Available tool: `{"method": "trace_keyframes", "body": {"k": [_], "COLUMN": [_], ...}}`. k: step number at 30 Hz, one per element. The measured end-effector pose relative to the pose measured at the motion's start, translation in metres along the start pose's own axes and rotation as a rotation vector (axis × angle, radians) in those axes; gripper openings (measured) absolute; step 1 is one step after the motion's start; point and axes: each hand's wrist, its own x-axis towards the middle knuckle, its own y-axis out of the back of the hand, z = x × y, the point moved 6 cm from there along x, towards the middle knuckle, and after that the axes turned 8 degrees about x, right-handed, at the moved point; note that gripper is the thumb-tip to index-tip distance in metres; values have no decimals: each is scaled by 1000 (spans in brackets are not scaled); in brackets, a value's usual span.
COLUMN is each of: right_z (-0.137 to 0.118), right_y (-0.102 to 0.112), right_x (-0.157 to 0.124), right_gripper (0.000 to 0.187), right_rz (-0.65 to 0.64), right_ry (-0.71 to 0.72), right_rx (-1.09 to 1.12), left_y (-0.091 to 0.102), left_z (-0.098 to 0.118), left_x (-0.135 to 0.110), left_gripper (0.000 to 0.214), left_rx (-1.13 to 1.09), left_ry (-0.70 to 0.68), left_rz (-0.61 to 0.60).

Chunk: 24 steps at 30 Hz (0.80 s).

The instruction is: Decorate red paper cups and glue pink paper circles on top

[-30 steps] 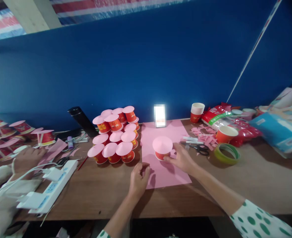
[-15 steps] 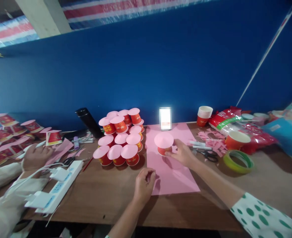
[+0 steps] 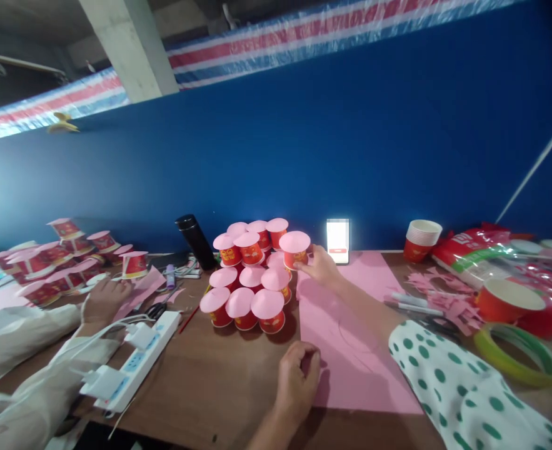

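Pink paper (image 3: 295, 240) tops the red cup (image 3: 294, 259) in the right hand (image 3: 321, 267).

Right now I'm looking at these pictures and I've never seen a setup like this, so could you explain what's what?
There is no machine: a person works with two bare hands, and every picture comes from a camera on that person's head, looking forward and down. The right hand grips a red cup topped with a pink disc, beside a group of similar cups. The left hand, loosely curled, shows nothing in it. The brown table also bears a pink sheet, a power strip and a roll of tape. The hand at far left belongs to somebody else.
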Motion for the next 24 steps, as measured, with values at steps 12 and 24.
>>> {"method": "trace_keyframes", "body": {"k": [12,24], "right_z": [-19,-18], "right_y": [-52,-62], "right_x": [34,36], "right_gripper": [42,42], "right_rz": [-34,-67], "right_ry": [48,-2], "right_rx": [17,36], "left_y": [3,1], "left_z": [4,2], "left_x": [1,1], "left_gripper": [12,8], "left_rx": [-8,49], "left_ry": [27,3], "left_rz": [-24,-10]}}
